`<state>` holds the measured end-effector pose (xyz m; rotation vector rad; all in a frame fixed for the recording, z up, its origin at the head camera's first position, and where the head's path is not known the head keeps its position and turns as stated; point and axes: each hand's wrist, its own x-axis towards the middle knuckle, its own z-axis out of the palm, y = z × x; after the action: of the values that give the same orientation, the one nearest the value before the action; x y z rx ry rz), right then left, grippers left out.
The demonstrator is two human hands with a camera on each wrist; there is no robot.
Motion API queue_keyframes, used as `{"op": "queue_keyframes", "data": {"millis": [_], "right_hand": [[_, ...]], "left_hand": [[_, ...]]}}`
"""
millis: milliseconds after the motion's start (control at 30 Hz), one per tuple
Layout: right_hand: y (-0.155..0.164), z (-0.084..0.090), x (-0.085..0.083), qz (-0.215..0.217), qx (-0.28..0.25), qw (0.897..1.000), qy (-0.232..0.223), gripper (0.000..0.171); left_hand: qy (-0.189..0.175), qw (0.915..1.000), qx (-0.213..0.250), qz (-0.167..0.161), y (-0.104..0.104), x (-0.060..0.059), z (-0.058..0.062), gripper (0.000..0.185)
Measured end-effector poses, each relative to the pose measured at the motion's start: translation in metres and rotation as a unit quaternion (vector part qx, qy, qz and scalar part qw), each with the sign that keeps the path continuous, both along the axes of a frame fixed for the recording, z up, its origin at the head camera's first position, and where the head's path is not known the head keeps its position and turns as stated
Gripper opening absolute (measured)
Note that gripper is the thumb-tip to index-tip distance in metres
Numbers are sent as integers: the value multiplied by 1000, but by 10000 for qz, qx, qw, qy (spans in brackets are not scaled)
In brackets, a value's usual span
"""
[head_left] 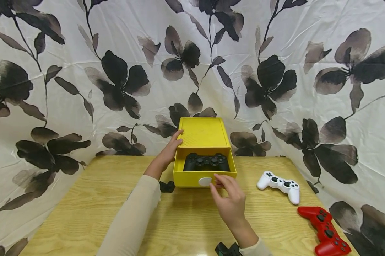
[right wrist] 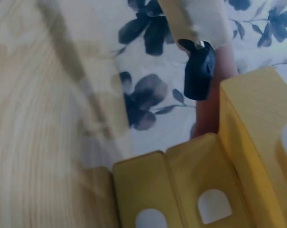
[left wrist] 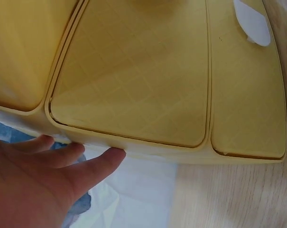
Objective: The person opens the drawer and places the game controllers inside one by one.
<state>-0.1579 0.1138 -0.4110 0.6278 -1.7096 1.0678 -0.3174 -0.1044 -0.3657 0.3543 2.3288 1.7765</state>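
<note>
A yellow drawer box [head_left: 201, 134] stands at the table's back middle, its drawer [head_left: 192, 179] pulled out toward me. A black game controller [head_left: 206, 162] lies inside the drawer. My left hand [head_left: 171, 148] rests with straight fingers against the box's left side; in the left wrist view the left hand [left wrist: 48, 175] lies along the lower edge of the box [left wrist: 134, 80]. My right hand [head_left: 229, 197] is at the drawer's front, fingers loosely bent, fingertips touching the rim beside the white handle [head_left: 205, 181]. In the right wrist view only the box [right wrist: 238, 156] shows.
A white controller [head_left: 279, 185] lies right of the box, and a red controller [head_left: 325, 231] sits near the front right corner. The wooden table [head_left: 83, 213] is backed and flanked by a floral cloth [head_left: 115, 71].
</note>
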Motion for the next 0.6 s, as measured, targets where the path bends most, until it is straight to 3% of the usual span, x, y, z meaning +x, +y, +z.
{"op": "queue_keyframes", "data": {"millis": [300, 600], "right_hand": [[-12, -6, -1, -179, -158, 9996, -168, 32], [-20, -10, 4, 45, -563, 9953, -793, 27]], "left_hand": [[26, 10000, 50, 2, 0, 0, -2, 52], [35, 9999, 83, 70, 1, 0, -3, 51]]}}
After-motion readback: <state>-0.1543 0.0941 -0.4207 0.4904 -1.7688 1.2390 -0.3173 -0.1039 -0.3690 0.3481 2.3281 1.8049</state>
